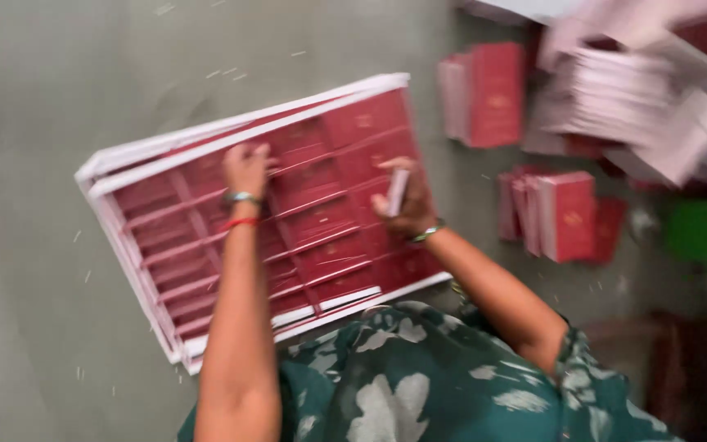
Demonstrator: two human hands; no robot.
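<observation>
Head view: a stack of large white-edged sheets printed with rows of dark red rectangular panels point(321, 213) lies on the grey floor point(42, 245). The left hand point(247, 169) rests closed on the top sheet's upper middle. The right hand point(401, 200) grips a small pale folded card point(395, 192) above the sheet's right part. Judged from this, sheet handling is midway; finished red booklets point(493, 94) lie stacked well apart at right.
</observation>
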